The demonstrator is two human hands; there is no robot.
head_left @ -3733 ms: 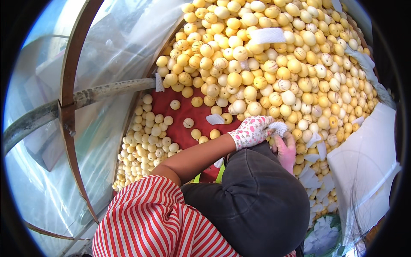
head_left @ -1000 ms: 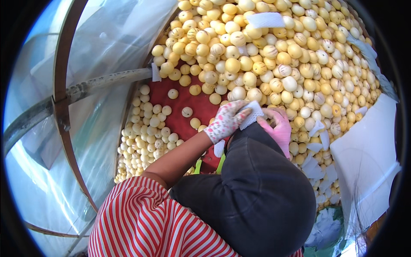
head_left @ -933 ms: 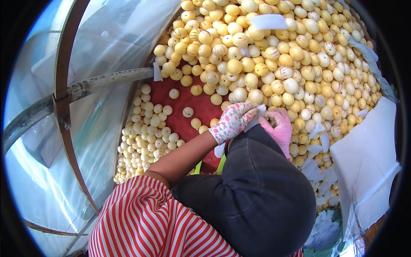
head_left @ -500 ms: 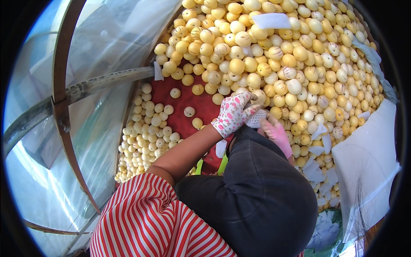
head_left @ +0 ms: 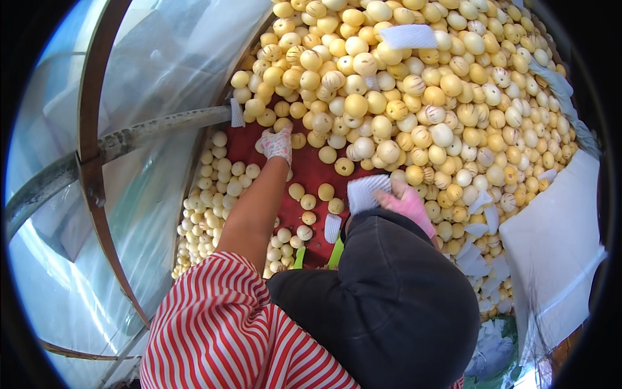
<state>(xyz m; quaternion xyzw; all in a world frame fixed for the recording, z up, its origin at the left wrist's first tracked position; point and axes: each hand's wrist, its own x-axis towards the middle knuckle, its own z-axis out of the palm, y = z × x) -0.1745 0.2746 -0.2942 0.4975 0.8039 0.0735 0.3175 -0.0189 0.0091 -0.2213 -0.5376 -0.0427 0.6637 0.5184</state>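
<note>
My left hand (head_left: 278,144), in a white glove with a pink floral print, reaches over the red cloth (head_left: 243,138) at the upper left. Its fingers curl over a pale pepino melon (head_left: 260,146) that is mostly hidden beneath them. Close above my knee, my right hand (head_left: 407,202), in a pink glove, pinches a white foam net sleeve (head_left: 367,192). The sleeve looks flattened and slightly blurred. Beyond both hands lies a large heap of yellow pepino melons (head_left: 414,84), many with purple streaks.
A smaller pile of paler melons (head_left: 217,188) lies at the left beside a clear plastic sheet (head_left: 149,84) on a metal frame. Another foam sleeve (head_left: 408,36) rests atop the large heap. Several loose sleeves (head_left: 473,259) and a white foam panel (head_left: 551,233) are at the right.
My left hand has moved left and away from my right hand, onto the red cloth. The foam sleeve in my right hand has swung out to the left and shows more fully.
</note>
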